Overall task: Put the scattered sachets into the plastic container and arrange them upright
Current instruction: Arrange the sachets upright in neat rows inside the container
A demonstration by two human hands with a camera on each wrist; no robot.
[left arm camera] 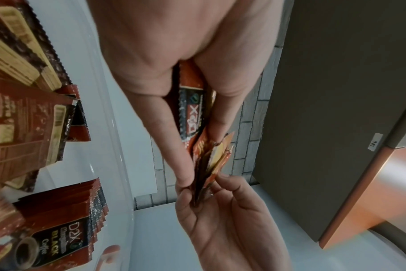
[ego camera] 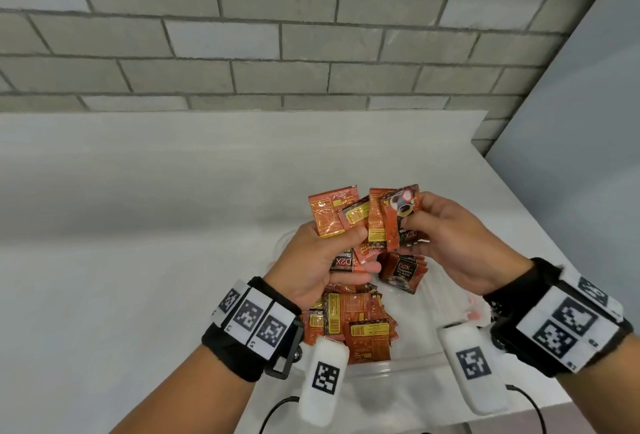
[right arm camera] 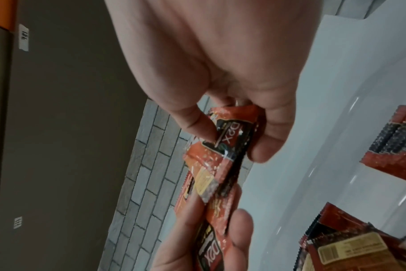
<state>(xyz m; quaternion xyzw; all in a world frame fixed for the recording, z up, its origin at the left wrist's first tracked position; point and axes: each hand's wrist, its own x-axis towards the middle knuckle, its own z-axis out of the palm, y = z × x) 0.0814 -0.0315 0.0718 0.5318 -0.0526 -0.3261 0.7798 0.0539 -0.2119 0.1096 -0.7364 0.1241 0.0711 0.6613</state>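
Your left hand [ego camera: 318, 260] grips a fanned bunch of sachets [ego camera: 346, 222], thumb across the fronts and fingers curled behind, held up above the plastic container [ego camera: 408, 361]. Your right hand [ego camera: 446, 243] pinches the rightmost sachet [ego camera: 403, 215] of that fan between thumb and fingertips, close against the bunch.

The step in hand looks like squaring the bunch before it goes in. Use the right hand to nudge each packet until the printed fronts face one way and the edges line up, and keep the left grip loose enough for the foil to slide yet firm enough that none drops. Once the edges are flush, lower the bunch as one block beside the upright row [ego camera: 401, 272] standing in the container, and lean it against that row so it cannot topple.

In the container, nearer you, a loose heap of sachets [ego camera: 356, 323] lies flat and overlapping; these still need standing up.

The head view shows the whole layout: fan, row, heap and the white counter [ego camera: 138, 226]. The left wrist view shows what it misses, the edge-on bunch with the right fingertips [left arm camera: 225, 178] meeting it at the far end, and the row's packed edges. The right wrist view shows the pinch itself, thumb [right arm camera: 195, 124] on the sachet's front.
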